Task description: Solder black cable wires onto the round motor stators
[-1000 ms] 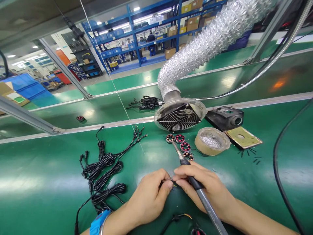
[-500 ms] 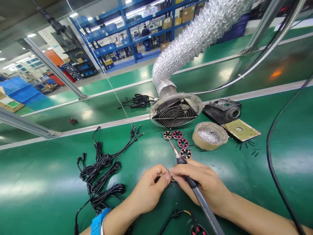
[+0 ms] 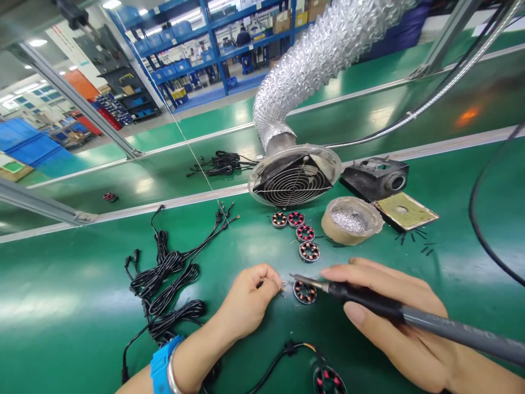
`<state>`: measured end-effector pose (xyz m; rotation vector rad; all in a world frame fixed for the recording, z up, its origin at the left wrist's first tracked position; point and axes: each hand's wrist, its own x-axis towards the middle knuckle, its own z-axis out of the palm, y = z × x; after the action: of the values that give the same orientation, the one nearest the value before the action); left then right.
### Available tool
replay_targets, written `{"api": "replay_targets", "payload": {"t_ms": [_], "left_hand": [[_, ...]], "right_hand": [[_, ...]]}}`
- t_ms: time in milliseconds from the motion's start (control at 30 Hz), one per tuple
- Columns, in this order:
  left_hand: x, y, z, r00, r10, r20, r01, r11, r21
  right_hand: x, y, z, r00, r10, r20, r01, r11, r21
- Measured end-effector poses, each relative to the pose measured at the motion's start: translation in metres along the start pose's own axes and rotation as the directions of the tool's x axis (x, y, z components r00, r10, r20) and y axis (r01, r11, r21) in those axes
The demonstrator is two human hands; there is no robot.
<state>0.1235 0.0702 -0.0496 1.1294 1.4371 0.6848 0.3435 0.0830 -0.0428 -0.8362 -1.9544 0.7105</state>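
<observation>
Left hand: the left hand is pinched, thumb against forefinger, on a few fine coloured wire ends; so tight a hold probably keeps such thin strands steady.
Right hand: the right hand grips a soldering iron by its dark handle, fingers above and thumb below, well behind the metal, presumably to stay clear of heat.
Iron tip: points left, just beside the wire ends but apart from them.
Nearest ring: one coil ring lies flat on the green desk between the hands, the iron's shaft crossing over it in view.
Fan: a round-hooded fan on a foil duct faces the work, likely so fumes get drawn off.
Tub and pad: a tub of silvery shavings and a yellow pad sit on the right hand's side, perhaps for easy reach.
Ring tally: seven; four grouped below the fan, one between the hands, one wired at the near edge, one beyond the rail.
Cable tally: the black cables overlap too much for a sure count.
Single items: one iron, one fan, one tub, one pad.
</observation>
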Motion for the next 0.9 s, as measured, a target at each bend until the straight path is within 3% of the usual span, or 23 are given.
{"api": "replay_targets", "payload": {"t_ms": [267,900], "left_hand": [[-0.0025,-0.0047,-0.003,1.0,0.007,-0.017,-0.007,0.999,0.032],[-0.0091,-0.0064,-0.0034,1.0,0.006,-0.001,-0.006,0.996,0.085]], "right_hand": [[0.0053,-0.0052,0.0055,0.998,0.057,0.015,-0.058,0.997,0.048],[0.0027,-0.0048,0.0101,0.999,0.012,0.032,-0.014,0.998,0.053]]}}
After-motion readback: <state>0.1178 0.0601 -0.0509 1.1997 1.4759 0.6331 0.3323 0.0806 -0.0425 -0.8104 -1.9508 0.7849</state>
